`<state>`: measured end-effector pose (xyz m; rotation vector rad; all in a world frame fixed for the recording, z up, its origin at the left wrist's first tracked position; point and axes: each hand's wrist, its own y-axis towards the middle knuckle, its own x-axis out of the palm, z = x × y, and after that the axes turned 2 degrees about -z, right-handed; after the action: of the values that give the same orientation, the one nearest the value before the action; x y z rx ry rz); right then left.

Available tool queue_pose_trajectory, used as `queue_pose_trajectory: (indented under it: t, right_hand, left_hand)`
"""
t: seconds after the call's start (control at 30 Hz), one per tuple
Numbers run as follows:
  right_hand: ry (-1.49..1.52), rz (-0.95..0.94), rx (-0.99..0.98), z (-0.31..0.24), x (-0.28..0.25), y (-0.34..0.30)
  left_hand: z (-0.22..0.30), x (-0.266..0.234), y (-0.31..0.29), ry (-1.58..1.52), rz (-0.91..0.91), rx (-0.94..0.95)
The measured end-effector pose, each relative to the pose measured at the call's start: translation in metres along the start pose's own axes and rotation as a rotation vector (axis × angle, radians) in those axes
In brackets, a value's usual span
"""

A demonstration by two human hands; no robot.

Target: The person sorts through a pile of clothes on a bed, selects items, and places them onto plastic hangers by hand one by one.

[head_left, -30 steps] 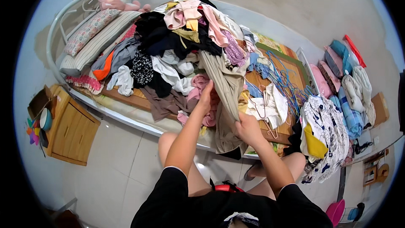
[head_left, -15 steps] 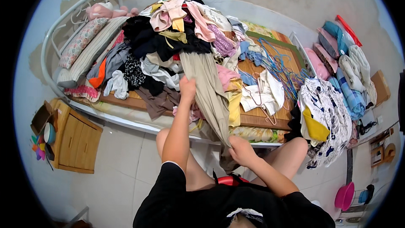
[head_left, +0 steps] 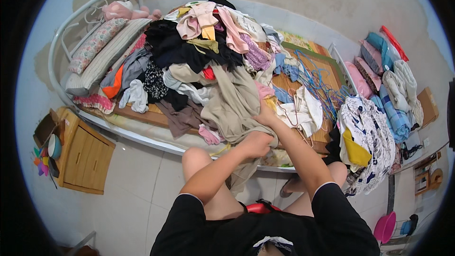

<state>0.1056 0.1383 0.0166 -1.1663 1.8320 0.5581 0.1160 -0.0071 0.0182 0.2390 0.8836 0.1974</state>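
Note:
A long beige garment [head_left: 232, 96], possibly trousers, lies bunched over the front of the clothes pile, and its lower end hangs past the bed edge between my knees. My left hand [head_left: 259, 143] is closed on its cloth near the bed's front edge. Just above and to the right, my right hand [head_left: 267, 114] grips a higher part of the same garment, fingers partly hidden. Beside it are a pink cloth [head_left: 263, 91] and a white garment [head_left: 305, 109] with hangers. A brown garment [head_left: 177, 118] and a small pink cloth [head_left: 211, 135] lie to the left.
A heap of mixed clothes [head_left: 189, 50] covers the bed's middle. Blue hangers [head_left: 322, 78] tangle at the right, near a white patterned garment [head_left: 372, 137] draped over the bed's end. Pillows [head_left: 97, 45] lean at the left, above a wooden cabinet [head_left: 87, 156].
My left hand has moved down and right, my right hand up toward the pile, so the arms come close together. The stretched beige garment is now slack and bunched.

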Motion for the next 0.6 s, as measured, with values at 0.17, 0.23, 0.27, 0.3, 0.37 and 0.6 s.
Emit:
queue_pose_trajectory:
  t: [0.17,0.23,0.27,0.3,0.37,0.6]
  right_hand:
    - [0.453,0.114,-0.194,0.041,0.007,-0.053]
    - [0.532,0.198,-0.155,0.039,-0.006,-0.100]
    - [0.574,0.236,-0.174,0.043,-0.012,-0.122]
    - [0.600,0.238,-0.118,0.040,-0.022,-0.146]
    - [0.748,0.297,-0.056,0.036,-0.036,-0.191]
    - [1.426,0.508,-0.060,0.032,-0.077,-0.291]
  left_hand:
    - [-0.022,0.007,-0.011,-0.208,-0.044,0.039]
    - [-0.020,0.008,-0.012,-0.272,-0.186,-0.014]
    - [-0.019,0.006,-0.010,-0.322,-0.319,-0.065]
    - [-0.020,0.008,-0.012,-0.316,-0.332,-0.057]
    - [-0.024,0.012,-0.018,-0.438,-0.301,0.023]
    - [0.028,-0.026,-0.032,-0.860,-0.169,-0.193]
